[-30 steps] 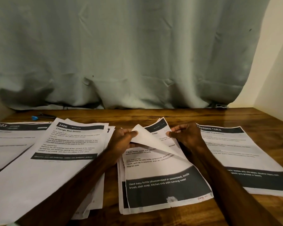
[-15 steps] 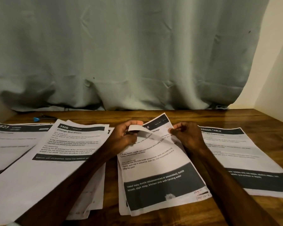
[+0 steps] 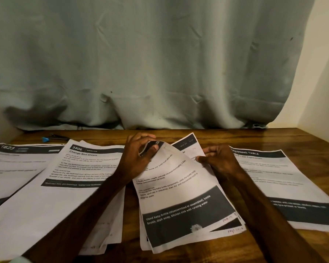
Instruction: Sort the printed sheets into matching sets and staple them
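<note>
A stack of baby-bottle sheets [image 3: 180, 204] lies in the middle of the wooden table [image 3: 311, 141]. My left hand [image 3: 139, 158] pinches the top left corner of the uppermost sheet, which is curled up off the stack. My right hand [image 3: 219, 160] pinches the stack's upper right edge. To the left lies the "3406 Change Bed Sheets" pile [image 3: 65, 186], partly under my left forearm. A "1623" sheet [image 3: 11, 164] is at the far left. A "Dressing Table" sheet [image 3: 285, 186] lies at the right.
A stapler with a blue tip [image 3: 53, 138] lies at the table's back left, by a grey-green curtain [image 3: 141, 63] that hangs along the back edge. A pale wall [image 3: 323, 82] closes the right side.
My left hand has raised the top sheet's corner higher and curled it further over. The top sheet has shifted slightly askew from the stack. My right hand stays on the stack's right edge.
</note>
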The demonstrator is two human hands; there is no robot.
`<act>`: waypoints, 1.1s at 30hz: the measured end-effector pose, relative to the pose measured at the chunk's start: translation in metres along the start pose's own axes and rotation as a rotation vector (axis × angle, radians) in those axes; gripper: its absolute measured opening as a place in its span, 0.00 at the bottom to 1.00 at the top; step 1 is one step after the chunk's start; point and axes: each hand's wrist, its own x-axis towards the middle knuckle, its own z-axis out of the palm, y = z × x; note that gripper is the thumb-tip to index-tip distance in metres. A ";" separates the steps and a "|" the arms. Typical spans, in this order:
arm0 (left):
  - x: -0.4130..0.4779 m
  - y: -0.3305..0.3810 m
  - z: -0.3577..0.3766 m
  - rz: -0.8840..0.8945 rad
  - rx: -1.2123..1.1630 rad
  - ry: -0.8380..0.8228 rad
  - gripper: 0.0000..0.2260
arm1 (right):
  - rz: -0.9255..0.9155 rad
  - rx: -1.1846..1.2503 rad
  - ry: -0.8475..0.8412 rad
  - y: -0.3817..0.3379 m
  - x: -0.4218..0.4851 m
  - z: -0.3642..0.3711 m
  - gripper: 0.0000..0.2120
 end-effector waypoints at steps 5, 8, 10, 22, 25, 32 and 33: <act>-0.003 0.000 0.003 -0.067 0.023 -0.009 0.15 | -0.016 0.012 0.019 -0.003 -0.002 0.000 0.07; -0.004 -0.002 0.002 -0.094 -0.027 0.028 0.18 | -0.012 0.020 0.038 -0.001 -0.002 0.003 0.06; -0.004 -0.005 0.003 -0.094 0.021 0.016 0.18 | -0.005 0.006 0.043 0.000 0.000 0.003 0.06; -0.006 -0.008 0.008 -0.106 -0.004 0.004 0.09 | 0.054 -0.007 -0.071 -0.001 -0.001 0.001 0.11; -0.006 -0.009 0.006 -0.055 -0.073 -0.027 0.07 | 0.019 -0.011 -0.042 -0.004 -0.004 0.000 0.11; -0.009 -0.006 0.006 0.136 -0.128 -0.043 0.09 | -0.271 -0.141 0.011 -0.031 -0.022 0.013 0.07; -0.009 -0.009 0.008 0.150 -0.097 -0.049 0.10 | -0.302 -0.203 0.011 -0.036 -0.026 0.016 0.06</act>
